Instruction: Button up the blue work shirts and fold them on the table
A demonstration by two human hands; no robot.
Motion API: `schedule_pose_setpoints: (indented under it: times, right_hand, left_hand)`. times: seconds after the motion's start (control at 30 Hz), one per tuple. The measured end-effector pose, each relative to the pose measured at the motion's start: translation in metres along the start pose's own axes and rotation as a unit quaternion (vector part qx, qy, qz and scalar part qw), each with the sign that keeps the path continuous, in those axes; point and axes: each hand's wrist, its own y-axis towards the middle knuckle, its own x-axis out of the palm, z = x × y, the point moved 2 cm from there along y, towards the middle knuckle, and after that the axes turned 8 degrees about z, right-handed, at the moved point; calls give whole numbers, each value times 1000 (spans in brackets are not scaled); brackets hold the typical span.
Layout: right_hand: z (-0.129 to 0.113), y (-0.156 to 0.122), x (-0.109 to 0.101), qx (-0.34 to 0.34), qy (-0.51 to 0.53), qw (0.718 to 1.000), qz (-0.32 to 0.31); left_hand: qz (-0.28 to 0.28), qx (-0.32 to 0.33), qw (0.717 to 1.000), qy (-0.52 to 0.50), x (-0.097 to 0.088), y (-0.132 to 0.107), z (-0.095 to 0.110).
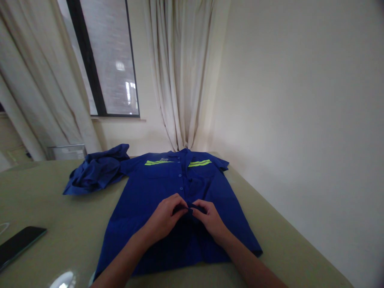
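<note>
A blue short-sleeved work shirt (150, 192) lies spread front up, its collar toward the wall. Yellow-green double stripes cross the chest on both sides, and a row of buttons runs down one front edge. Over the lower middle of the front, my left hand (168, 214) pinches the shirt's edge between thumb and fingers. Close beside it, my right hand (210, 218) pinches the cloth of the other front edge. The fingertips nearly meet, and any button between them is hidden.
A crumpled blue garment (96, 170) lies by the left sleeve. At the left edge of the table (72, 224) rests a dark phone (19, 244). A wall (300, 120) borders the right side; a curtain (180, 72) hangs behind.
</note>
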Motion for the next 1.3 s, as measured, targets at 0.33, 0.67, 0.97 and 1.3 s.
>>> schedule_pose_setpoints:
  times: [0.33,0.67,0.97,1.3]
  right_hand:
    - [8,-2,4,72,125,989,16]
    - [7,-2,3,102,178,979,-2]
    - [2,1,1,60,80,995,-11]
    - [9,1,2,78,67,995,7]
  left_hand:
    - [12,38,997,66,-3,-1,2]
    - [-15,45,995,88,-2,-4,12]
    - [-25,46,996,66,-4,-2,10]
    - [-32,15,998,47,0,-3,4]
